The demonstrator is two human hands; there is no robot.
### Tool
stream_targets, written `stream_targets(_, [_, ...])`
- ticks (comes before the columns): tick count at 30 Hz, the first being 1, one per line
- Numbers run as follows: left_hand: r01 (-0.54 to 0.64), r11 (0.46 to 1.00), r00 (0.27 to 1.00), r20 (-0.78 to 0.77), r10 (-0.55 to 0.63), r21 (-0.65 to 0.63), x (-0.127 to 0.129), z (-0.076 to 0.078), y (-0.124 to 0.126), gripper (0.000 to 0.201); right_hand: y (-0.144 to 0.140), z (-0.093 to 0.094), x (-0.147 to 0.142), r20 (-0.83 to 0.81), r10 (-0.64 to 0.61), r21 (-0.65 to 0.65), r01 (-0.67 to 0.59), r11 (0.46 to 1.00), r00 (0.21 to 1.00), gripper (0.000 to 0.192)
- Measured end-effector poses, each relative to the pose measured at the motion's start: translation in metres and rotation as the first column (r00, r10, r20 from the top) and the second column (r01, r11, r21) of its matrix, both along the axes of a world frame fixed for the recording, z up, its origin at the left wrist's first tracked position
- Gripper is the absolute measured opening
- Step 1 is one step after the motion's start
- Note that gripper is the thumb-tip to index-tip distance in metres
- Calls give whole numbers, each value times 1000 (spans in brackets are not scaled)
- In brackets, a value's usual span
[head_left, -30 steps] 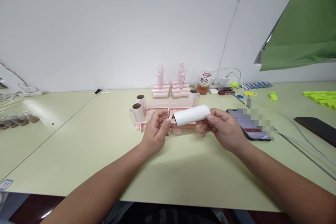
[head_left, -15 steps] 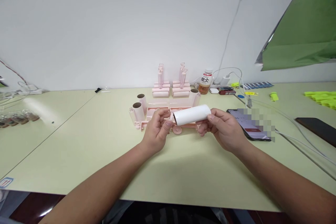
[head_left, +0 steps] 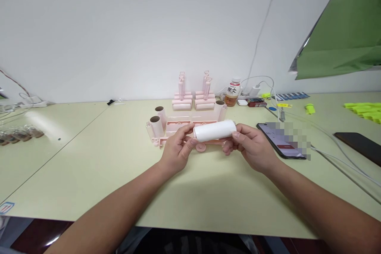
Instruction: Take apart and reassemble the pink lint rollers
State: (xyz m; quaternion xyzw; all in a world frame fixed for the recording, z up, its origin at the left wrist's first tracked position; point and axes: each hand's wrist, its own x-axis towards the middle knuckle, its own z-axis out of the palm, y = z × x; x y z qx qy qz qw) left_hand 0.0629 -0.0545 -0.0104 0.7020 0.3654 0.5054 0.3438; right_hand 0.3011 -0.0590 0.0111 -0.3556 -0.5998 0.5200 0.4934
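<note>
left hand grips left end of white roll | right hand holds its right end | roll lies level above table | pink holders, bottle, phone behind

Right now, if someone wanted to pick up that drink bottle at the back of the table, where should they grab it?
Probably around the labelled middle of the bottle, coming from the front. It stands upright and its round body suits a wrap-around hold. The pink stacks sit close on its left and cables and small items crowd its right, so the front looks the freest side.
</note>
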Motion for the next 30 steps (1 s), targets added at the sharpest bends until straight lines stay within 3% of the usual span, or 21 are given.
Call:
stream_targets(8, [-5, 1000, 993, 116, 2, 26, -2, 2, 4, 44, -1, -1, 2, 159, 96, 65, -107, 992, 983, 30])
stream_targets(15, [61, 997, 962, 270, -47, -42, -3, 3, 8, 45, -3, 0, -1, 170, 217, 28, -225, 974, 961, 27])
stream_targets(26, [329, 944, 833, 469, -293, 5, -7, 8, 12, 45, 0, -13, -3, 7, 411, -64, -409, 910, 912, 27])
stream_targets(30, [515, 849, 795, 436, -422, -116, -5, 12, 4, 57, 1, -18, -5, 2, 413, -107, -411, 905, 911, 30])
